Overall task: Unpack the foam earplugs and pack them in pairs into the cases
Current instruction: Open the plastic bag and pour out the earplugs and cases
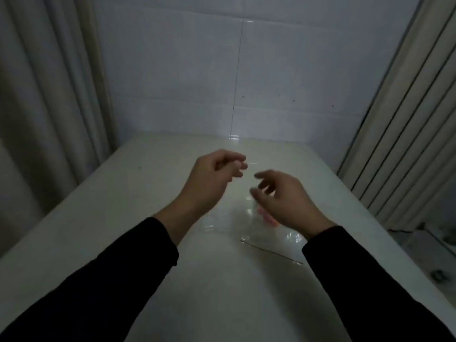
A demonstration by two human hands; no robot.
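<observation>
Hands up over the white desk (138,218), pretty dim shot. Left hand (212,178) is curled loosely with fingertips pinched together, can't tell if anything's in there. Right hand (283,196) is open, fingers spread, holding nothing. Clear plastic bag (237,218) lies on the desk just under my right hand, something pinkish (267,219) inside, too blurry to say.

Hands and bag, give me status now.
Left hand curled, right hand spread, both above the table, nothing visibly gripped. Clear plastic bag flat under them, something pinkish inside. No cases in sight. Nothing in the way.
</observation>
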